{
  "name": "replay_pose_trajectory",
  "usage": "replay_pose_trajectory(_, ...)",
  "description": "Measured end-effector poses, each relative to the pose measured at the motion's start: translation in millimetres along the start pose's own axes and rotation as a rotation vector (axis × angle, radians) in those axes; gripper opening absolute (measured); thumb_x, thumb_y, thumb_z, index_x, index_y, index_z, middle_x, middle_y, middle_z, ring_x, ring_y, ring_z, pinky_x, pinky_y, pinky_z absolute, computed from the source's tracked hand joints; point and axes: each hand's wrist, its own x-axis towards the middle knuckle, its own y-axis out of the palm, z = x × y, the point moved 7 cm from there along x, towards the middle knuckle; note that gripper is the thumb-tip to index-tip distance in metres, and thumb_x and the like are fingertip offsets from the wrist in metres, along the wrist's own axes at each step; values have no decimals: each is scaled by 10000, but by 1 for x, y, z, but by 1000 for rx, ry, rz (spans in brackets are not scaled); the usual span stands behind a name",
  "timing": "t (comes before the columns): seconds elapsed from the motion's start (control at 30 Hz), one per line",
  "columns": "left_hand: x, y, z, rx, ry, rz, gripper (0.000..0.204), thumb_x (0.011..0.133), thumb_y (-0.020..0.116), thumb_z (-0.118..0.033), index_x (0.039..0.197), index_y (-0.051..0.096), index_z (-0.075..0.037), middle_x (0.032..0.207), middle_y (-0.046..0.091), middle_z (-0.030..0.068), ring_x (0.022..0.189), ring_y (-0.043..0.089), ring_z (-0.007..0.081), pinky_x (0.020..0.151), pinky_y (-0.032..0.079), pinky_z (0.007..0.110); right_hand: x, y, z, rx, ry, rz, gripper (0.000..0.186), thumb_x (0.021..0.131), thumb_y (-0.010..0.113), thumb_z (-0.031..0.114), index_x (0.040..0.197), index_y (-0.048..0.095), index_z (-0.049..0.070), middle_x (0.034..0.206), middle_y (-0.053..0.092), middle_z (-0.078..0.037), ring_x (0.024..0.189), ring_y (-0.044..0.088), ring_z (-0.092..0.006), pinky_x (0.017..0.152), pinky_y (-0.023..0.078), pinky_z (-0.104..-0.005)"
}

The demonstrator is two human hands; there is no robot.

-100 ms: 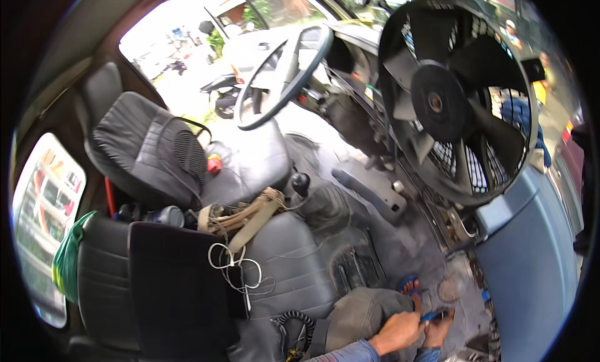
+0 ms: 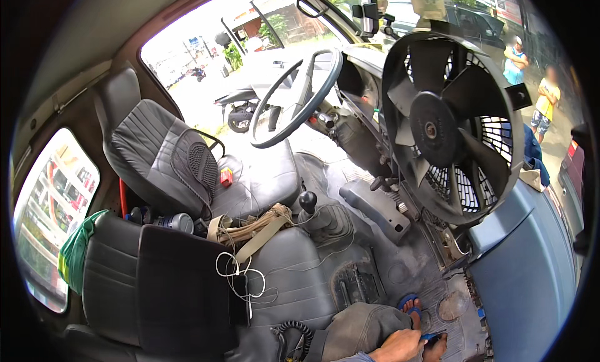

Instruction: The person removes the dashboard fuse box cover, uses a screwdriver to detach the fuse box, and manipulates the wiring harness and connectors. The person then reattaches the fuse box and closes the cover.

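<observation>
My left hand (image 2: 400, 346) comes in at the lower edge beside my bent knee in grey-brown trousers (image 2: 359, 331). Its fingers are closed at one end of a small blue item (image 2: 431, 337), too small to tell its kind. Close against the item's other end is my right hand (image 2: 435, 348), partly cut off by the picture's edge, its fingers curled around it. Just beyond the hands, my foot in a blue flip-flop (image 2: 411, 304) rests on the grey ribbed floor (image 2: 459, 346).
A large black fan (image 2: 437, 127) stands at the right above a blue-grey panel (image 2: 528, 262). Ahead are the gear lever (image 2: 307, 202) and steering wheel (image 2: 256, 121). A phone (image 2: 239, 299) with white cable and a bundle of straps (image 2: 256, 227) lie on the seats. Two people stand outside.
The view has tilted, so the hands sit lower in the picture and the cab's upper part shows more. Both hands stay together at the blue item.
</observation>
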Motion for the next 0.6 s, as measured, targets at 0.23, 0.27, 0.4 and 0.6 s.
replay_pose_trajectory(0.23,-27,-78,-76,-139,31,-28,430,1059,576,-342,1230,651,46,940,736,265,918,714,459,816,534,543,83,-77,-253,-572,147,-214,290,890,706,314,855,754,30,779,747,-176,737,720,-264,723,550,-501)
replay_pose_trajectory(0.27,-30,-75,-82,-59,20,-14,416,1045,593,-354,1180,658,35,939,730,280,923,703,479,821,530,553,68,-69,-227,-1009,-240,-171,303,901,697,295,907,775,2,817,753,-208,762,729,-325,736,557,-494)
replay_pose_trajectory(0.4,-23,-85,-69,-25,37,-280,345,989,659,-316,1056,677,22,881,720,281,880,706,485,772,554,557,36,-62,-153,-614,-1,52,233,1000,630,249,1067,759,67,801,740,-116,715,706,-263,675,555,-441)
replay_pose_trajectory(0.6,-40,-59,-97,-218,68,-207,328,976,697,-241,1175,685,20,949,735,234,869,738,365,775,548,438,-80,-75,99,834,351,143,405,1073,614,283,1313,632,-43,1073,741,-157,882,718,-237,804,601,-373)
